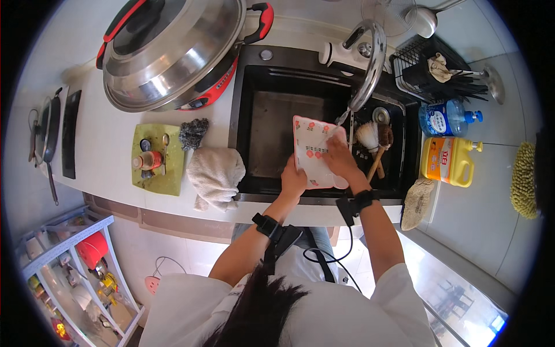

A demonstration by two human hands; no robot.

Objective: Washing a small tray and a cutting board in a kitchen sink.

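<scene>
A white rectangular plate [313,167] with a pink rim and red flower prints is held tilted over the black double sink [271,132]. My left hand [294,178] grips its lower left edge, with the fingertips hidden behind it. Flat against the plate's upper face lies my right hand [340,158], its fingers on the printed surface. Water runs from the curved chrome faucet [376,65] onto the plate near those fingers. To the right, a white-bristled brush [367,136] and a wooden-handled brush [379,160] lie in the smaller basin.
Left of the sink are a towel [217,173], a dark scouring pad [193,133] and a green tray [172,184] holding a small jar and spoon. A large lidded electric pot [173,69] stands behind them. A blue bottle [442,119] and yellow jug [451,160] line the right side.
</scene>
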